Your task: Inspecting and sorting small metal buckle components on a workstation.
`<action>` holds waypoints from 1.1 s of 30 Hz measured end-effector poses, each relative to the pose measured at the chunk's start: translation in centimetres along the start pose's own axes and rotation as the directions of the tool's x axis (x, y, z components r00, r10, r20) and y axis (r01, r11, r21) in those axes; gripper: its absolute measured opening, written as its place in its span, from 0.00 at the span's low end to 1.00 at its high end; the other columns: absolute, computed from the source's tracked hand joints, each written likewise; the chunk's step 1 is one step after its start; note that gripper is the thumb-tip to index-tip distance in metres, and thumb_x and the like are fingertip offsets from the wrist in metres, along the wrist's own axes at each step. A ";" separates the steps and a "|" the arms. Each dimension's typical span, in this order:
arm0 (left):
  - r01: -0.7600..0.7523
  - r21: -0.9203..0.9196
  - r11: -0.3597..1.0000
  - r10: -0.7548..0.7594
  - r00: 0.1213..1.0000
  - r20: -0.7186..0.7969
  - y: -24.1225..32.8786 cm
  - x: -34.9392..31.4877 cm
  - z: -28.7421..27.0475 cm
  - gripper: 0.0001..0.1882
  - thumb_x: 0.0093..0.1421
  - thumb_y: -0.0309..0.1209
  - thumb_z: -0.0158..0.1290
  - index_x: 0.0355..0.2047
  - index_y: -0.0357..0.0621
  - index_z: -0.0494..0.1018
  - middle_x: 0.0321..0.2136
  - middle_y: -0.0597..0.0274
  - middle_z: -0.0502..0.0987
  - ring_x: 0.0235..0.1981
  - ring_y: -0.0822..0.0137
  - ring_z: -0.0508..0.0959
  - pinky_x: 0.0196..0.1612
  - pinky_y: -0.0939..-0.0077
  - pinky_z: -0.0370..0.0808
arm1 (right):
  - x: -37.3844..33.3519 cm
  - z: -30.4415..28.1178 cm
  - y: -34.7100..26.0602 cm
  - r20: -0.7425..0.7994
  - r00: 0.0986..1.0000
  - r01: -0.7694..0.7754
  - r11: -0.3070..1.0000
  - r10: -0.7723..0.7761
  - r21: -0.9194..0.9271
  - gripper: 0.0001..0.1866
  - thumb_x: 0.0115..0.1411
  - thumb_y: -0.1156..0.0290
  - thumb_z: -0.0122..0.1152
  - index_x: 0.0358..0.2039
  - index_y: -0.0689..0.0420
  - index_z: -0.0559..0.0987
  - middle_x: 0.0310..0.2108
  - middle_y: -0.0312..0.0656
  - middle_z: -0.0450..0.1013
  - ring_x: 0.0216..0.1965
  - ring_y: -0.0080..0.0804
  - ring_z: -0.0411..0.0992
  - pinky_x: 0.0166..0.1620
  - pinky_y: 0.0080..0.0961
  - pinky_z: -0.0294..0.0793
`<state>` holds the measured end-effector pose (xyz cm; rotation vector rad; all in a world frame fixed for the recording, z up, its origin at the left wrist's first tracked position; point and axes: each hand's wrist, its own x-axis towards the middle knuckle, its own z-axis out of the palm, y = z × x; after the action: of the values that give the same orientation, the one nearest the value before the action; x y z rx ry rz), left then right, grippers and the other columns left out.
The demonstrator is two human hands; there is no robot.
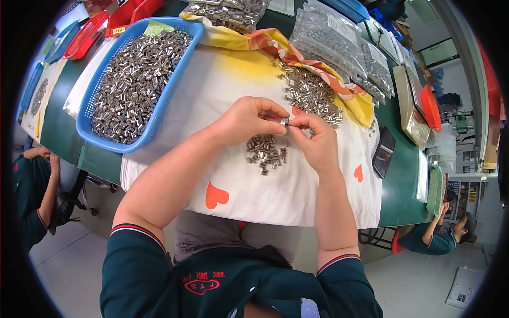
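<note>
Above the middle of the cloth, my left hand (249,121) and my right hand (316,139) meet at the fingertips. Pinched between them is a small shiny metal cylinder (284,122), mostly covered by the fingers. Just below lies a small heap of similar metal cylinders (266,152). A larger pile of them (312,93) spreads behind my right hand, along a folded yellow-and-orange cloth edge. To the left of my forearm stands a blue plastic basket (86,115) filled with many more small metal cylinders (140,79).
Clear bags of metal parts (326,40) stand at the back, beside another bag (228,13). A dark phone (384,152) lies right of the white cloth (212,79) on the green table (400,193). Red trays (87,36) sit far left. Other people sit at both sides.
</note>
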<state>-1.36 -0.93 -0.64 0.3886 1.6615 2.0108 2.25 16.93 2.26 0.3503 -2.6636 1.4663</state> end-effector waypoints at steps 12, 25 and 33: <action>-0.013 0.147 0.989 0.024 0.997 -0.070 -0.3 0.0 0.1 0.16 0.45 0.26 0.60 0.36 0.34 0.73 0.29 0.61 0.77 0.30 0.76 0.74 0.35 0.83 0.72 | -0.4 0.6 -0.2 -0.072 0.993 0.088 0.994 -0.092 -0.065 0.03 0.47 0.78 0.57 0.25 0.61 0.75 0.23 0.41 0.72 0.25 0.29 0.70 0.29 0.22 0.68; 0.016 0.119 0.993 -0.013 1.000 -0.025 0.4 -0.2 0.2 0.16 0.46 0.24 0.59 0.37 0.34 0.73 0.31 0.60 0.76 0.31 0.75 0.74 0.36 0.82 0.72 | -0.4 -0.2 -0.5 0.039 0.997 -0.074 0.997 0.074 0.020 0.04 0.48 0.78 0.57 0.27 0.62 0.76 0.25 0.35 0.73 0.27 0.19 0.68 0.33 0.17 0.67; 0.036 0.149 0.988 -0.038 0.999 0.014 0.6 0.1 0.2 0.15 0.47 0.24 0.58 0.37 0.35 0.73 0.31 0.61 0.76 0.32 0.76 0.74 0.37 0.83 0.72 | 0.6 -2.5 1.6 -0.224 0.966 -0.159 0.978 0.126 -0.138 0.06 0.48 0.75 0.57 0.28 0.61 0.75 0.25 0.39 0.72 0.25 0.26 0.70 0.31 0.20 0.69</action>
<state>-1.43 -0.81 -0.02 0.4222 1.8012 1.8582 1.15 19.79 2.40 -0.0127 -2.6500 1.2388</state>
